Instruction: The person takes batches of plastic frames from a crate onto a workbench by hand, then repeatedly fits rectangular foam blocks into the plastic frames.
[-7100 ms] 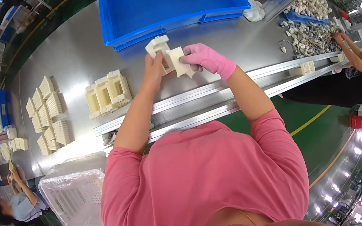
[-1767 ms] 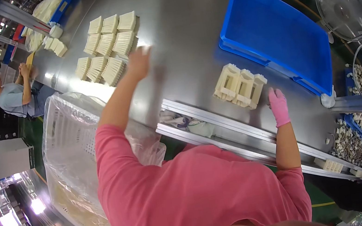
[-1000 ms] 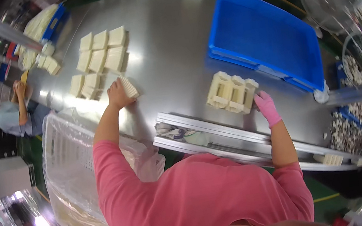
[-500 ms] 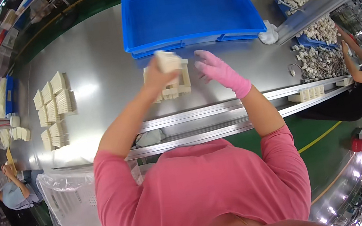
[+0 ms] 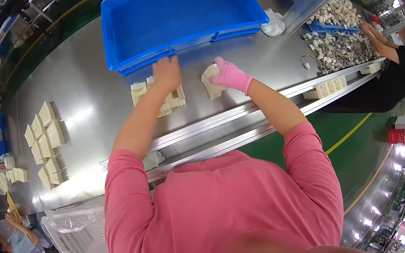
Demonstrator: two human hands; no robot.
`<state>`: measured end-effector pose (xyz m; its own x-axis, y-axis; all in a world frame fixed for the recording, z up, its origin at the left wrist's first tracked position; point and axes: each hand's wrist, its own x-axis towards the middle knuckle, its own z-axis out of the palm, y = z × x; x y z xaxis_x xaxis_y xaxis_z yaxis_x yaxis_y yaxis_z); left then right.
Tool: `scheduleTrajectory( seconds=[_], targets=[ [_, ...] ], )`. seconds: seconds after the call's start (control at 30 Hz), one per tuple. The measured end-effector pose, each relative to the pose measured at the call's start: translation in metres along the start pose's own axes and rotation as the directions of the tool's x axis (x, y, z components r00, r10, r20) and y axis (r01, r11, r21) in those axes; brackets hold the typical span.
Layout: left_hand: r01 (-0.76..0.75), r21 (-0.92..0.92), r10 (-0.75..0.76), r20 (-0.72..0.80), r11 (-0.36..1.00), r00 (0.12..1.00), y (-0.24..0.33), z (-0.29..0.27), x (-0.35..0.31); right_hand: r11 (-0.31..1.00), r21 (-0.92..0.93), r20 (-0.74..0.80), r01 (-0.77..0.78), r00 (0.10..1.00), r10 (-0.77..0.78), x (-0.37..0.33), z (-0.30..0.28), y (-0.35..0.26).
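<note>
In my right hand [image 5: 233, 76], which wears a pink glove, is a fanned stack of thin cream plastic pieces [image 5: 212, 83], held just above or on the steel table. My bare left hand [image 5: 167, 74] reaches over a group of cream plastic frames [image 5: 177, 98] in front of me, near the front wall of a blue tray [image 5: 189, 40]. Its fingers point away from me and are partly hidden, so what they grip, if anything, does not show. The hand and forearm cover part of the frames.
Stacks of similar cream pieces [image 5: 47, 136] stand in rows at the left. A white cloth or bag [image 5: 273, 23] lies by the tray's right corner. Piles of wired white parts [image 5: 340, 51] lie at the right, beside a co-worker [image 5: 402, 62]. Another person [image 5: 23, 239] is at far left.
The stack that my left hand held is now apparently in my right hand, which was open. My left hand has moved to the tray's front edge. The whole view has shifted.
</note>
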<state>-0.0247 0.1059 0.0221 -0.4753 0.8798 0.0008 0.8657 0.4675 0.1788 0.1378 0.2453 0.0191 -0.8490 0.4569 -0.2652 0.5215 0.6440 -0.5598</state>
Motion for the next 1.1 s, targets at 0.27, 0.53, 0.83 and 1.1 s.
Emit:
scheduleTrajectory(
  seconds=[0.27, 0.53, 0.83, 1.1],
  targets=[
    [0.058, 0.024, -0.062, 0.221, 0.998, 0.973, -0.042, 0.01, 0.018, 0.95, -0.223, 0.047, -0.217, 0.971, 0.233, 0.019, 0.003, 0.043],
    [-0.008, -1.0, -0.356, -0.005, -0.005, 0.935, 0.006, -0.052, -0.009, 0.861, -0.46, -0.01, -0.219, 0.97, 0.241, -0.011, -0.031, 0.004],
    [0.311, -0.866, -0.205, 0.411, -0.392, 0.888, 0.027, -0.01, -0.047, 0.911, -0.343, -0.127, -0.227, 0.973, 0.194, -0.013, -0.02, 0.015],
    [0.295, -0.948, -0.22, 0.315, -0.119, 0.923, 0.047, -0.011, -0.062, 0.836, 0.548, 0.113, -0.006, 0.991, -0.067, -0.061, -0.057, -0.056]
  ],
)
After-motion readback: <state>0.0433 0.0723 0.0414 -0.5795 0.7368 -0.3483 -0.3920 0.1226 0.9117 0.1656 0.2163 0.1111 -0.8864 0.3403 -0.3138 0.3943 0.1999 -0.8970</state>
